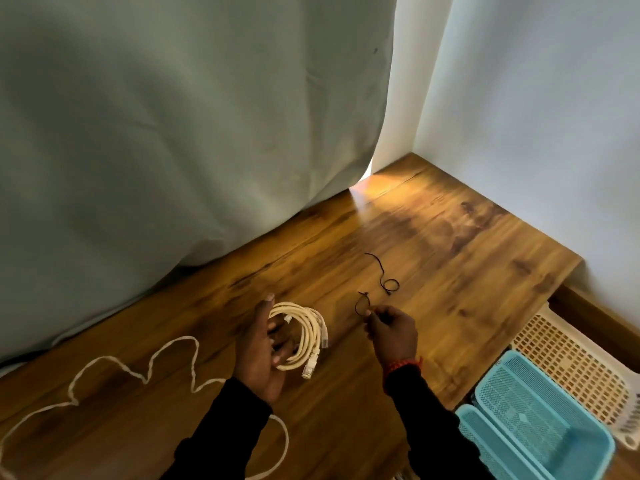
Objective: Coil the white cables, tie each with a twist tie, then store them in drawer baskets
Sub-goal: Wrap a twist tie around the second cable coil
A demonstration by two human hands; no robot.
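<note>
Fingers of the left hand curl through the coiled white cable above the counter, keeping its loops together; right-hand fingers pinch a black twist tie, ready for binding. Another tie lies nearby.

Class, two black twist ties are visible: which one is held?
The near twist tie, pinched by the right hand; the other twist tie lies untouched on the desk beyond.

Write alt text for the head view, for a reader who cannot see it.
The left hand holds a coiled white cable above a wooden table while the right hand pinches a black twist tie. A second twist tie and a loose white cable lie on the table; blue baskets sit at right.
</note>
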